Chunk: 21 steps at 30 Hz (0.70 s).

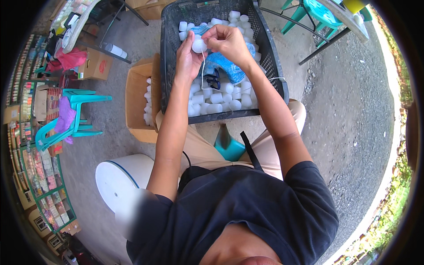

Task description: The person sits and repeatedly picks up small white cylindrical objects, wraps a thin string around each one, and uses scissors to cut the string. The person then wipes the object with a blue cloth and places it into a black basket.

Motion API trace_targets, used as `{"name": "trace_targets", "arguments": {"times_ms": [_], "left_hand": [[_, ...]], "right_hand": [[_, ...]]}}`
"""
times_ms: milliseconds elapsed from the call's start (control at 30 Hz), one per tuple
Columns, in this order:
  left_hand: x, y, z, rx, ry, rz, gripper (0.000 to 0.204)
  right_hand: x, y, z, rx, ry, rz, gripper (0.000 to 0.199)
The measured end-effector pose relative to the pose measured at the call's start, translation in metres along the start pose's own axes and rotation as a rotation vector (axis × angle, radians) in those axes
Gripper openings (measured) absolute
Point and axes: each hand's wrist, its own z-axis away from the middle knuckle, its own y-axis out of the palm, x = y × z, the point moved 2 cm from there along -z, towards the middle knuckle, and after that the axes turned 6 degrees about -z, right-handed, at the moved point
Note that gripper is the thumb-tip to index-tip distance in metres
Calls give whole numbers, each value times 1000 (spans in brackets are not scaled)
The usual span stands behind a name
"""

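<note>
Above a black plastic crate (224, 115), my left hand (187, 62) holds a short white cylinder (199, 46) between its thumb and fingers. My right hand (230, 43) is closed in a pinch against the upper right side of that cylinder; what its fingertips grip is too small to make out. A thin white string (202, 73) hangs below the hands into the crate. Many similar white cylinders (215, 98) fill the crate. On them lie a blue patterned cloth (229, 66), under my right wrist, and a dark-handled tool like scissors (213, 81).
An open cardboard box (140, 95) with more white cylinders stands against the crate's left side. Left of me are a white round container (115, 185), a teal chair (79, 104) with a purple cloth, and stocked shelves (46, 176). Table legs (324, 46) flank the crate further off.
</note>
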Motion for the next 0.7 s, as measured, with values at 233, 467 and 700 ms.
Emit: {"name": "trace_targets", "arguments": {"times_ms": [233,467,700], "left_hand": [[3,-8,-5,-20,5,-17,31],[2,-4,-3,-40,19,-33,31],[5,-4,-2,-51,8,-62,33]], "right_hand": [[2,2,1,12,8,-11,12],[-1,3,1,20,27,-57,10],[-1,3,1,46,52,-76,9]]}}
